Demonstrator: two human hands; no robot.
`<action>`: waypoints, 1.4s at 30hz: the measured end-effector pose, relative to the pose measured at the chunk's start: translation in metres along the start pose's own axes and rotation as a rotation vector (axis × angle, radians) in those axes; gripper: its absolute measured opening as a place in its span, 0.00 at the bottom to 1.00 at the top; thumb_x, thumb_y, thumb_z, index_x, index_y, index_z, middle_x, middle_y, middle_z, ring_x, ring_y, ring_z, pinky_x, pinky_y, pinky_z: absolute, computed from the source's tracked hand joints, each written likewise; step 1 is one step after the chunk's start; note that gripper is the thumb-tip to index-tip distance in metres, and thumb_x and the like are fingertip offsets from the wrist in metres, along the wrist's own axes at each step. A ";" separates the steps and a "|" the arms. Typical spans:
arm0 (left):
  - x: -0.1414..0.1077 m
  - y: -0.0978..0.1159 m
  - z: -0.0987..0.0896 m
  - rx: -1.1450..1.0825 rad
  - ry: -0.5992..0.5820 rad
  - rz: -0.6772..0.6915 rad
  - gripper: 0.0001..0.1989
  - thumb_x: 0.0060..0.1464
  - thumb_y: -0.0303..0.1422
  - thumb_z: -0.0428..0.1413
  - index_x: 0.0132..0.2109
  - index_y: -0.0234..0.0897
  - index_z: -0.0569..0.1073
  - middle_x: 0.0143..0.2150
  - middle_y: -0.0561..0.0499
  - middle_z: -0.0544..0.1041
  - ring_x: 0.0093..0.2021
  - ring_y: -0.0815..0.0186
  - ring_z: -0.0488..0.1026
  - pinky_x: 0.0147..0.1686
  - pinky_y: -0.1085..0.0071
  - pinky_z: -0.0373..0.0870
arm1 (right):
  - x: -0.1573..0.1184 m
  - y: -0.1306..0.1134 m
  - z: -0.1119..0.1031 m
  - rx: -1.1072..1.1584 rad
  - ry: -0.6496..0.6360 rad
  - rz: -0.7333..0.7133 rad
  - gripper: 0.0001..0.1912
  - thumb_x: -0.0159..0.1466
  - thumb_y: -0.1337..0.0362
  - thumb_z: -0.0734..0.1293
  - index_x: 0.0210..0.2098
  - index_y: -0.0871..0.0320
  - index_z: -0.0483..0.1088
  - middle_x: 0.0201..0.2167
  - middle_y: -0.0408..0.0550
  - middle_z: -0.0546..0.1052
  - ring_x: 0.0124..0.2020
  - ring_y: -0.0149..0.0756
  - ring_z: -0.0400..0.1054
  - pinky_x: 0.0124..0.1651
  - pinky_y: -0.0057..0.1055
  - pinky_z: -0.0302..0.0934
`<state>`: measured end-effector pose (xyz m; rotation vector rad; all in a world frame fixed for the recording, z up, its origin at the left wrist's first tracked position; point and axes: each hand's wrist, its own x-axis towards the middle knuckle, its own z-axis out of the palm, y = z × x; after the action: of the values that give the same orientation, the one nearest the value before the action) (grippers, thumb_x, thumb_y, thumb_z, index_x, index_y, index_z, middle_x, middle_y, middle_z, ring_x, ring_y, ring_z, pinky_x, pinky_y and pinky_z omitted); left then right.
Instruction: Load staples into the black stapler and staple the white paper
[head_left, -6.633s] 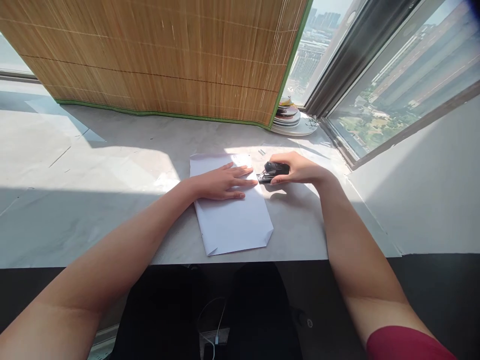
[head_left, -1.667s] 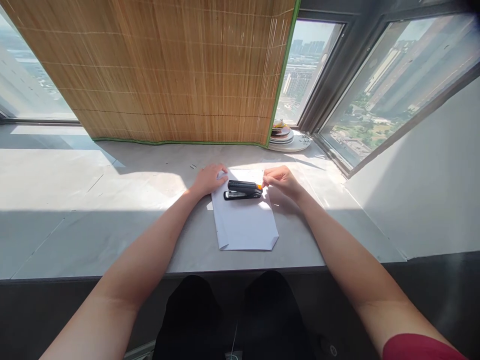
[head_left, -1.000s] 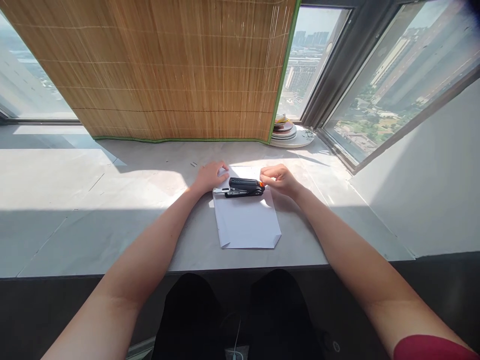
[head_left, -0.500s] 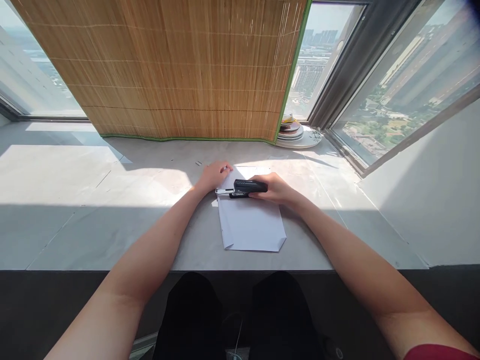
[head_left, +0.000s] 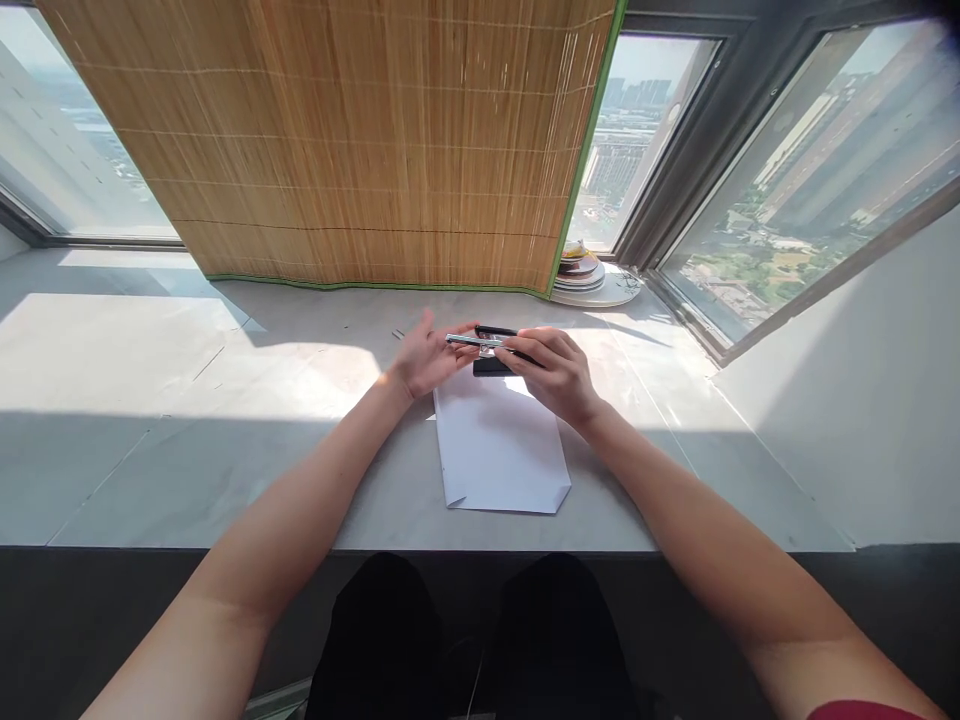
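Note:
A black stapler [head_left: 491,367] with a silver metal magazine is in my right hand [head_left: 556,372], whose fingers wrap round its rear end. The stapler's parts are spread apart, and it is raised over the top of the white paper [head_left: 502,445]. My left hand [head_left: 431,358] is turned palm up beside the stapler's front end, its fingers stretched out. Whether those fingertips touch the metal I cannot tell. The paper lies on the pale ledge with its lower corners folded, and the stapler and my right hand cover part of its upper area.
A bamboo blind [head_left: 360,150] with green edging hangs behind the ledge [head_left: 187,470]. Stacked plates [head_left: 589,280] stand in the far right corner by the window. Small loose bits [head_left: 397,334] lie left of the paper. A white wall [head_left: 847,400] bounds the right side.
The stapler has come up off the paper, and its parts have spread apart. My left hand has let go of the paper's edge and turned palm up.

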<state>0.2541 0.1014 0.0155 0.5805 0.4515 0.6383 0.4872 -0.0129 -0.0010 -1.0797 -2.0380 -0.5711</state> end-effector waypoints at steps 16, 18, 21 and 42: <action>0.010 -0.005 -0.005 0.177 0.142 0.219 0.21 0.67 0.17 0.53 0.63 0.27 0.74 0.55 0.33 0.85 0.61 0.55 0.84 0.67 0.58 0.78 | 0.005 0.001 -0.014 0.550 -0.019 0.425 0.08 0.65 0.56 0.78 0.39 0.52 0.83 0.34 0.47 0.81 0.36 0.42 0.73 0.39 0.41 0.68; 0.010 -0.008 -0.005 0.270 0.072 0.246 0.17 0.68 0.19 0.57 0.61 0.28 0.76 0.58 0.32 0.84 0.63 0.54 0.83 0.70 0.56 0.75 | 0.004 -0.002 -0.014 0.699 -0.177 0.387 0.10 0.63 0.54 0.79 0.38 0.53 0.82 0.31 0.45 0.80 0.33 0.39 0.71 0.38 0.38 0.65; 0.008 -0.011 -0.006 0.395 -0.005 0.281 0.11 0.69 0.25 0.61 0.56 0.30 0.79 0.58 0.34 0.85 0.61 0.55 0.84 0.71 0.56 0.74 | 0.005 -0.007 -0.011 0.828 -0.345 0.334 0.11 0.63 0.54 0.79 0.41 0.53 0.83 0.34 0.44 0.80 0.34 0.37 0.71 0.40 0.37 0.65; 0.005 -0.014 -0.009 0.721 -0.066 0.416 0.25 0.46 0.48 0.79 0.41 0.34 0.85 0.33 0.43 0.87 0.35 0.60 0.87 0.41 0.67 0.82 | 0.004 -0.005 0.002 0.758 -0.271 0.363 0.19 0.76 0.53 0.68 0.63 0.47 0.79 0.63 0.54 0.77 0.48 0.39 0.76 0.48 0.41 0.76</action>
<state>0.2586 0.0990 -0.0014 1.4012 0.5010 0.8473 0.4812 -0.0122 0.0004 -1.0322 -1.9385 0.5275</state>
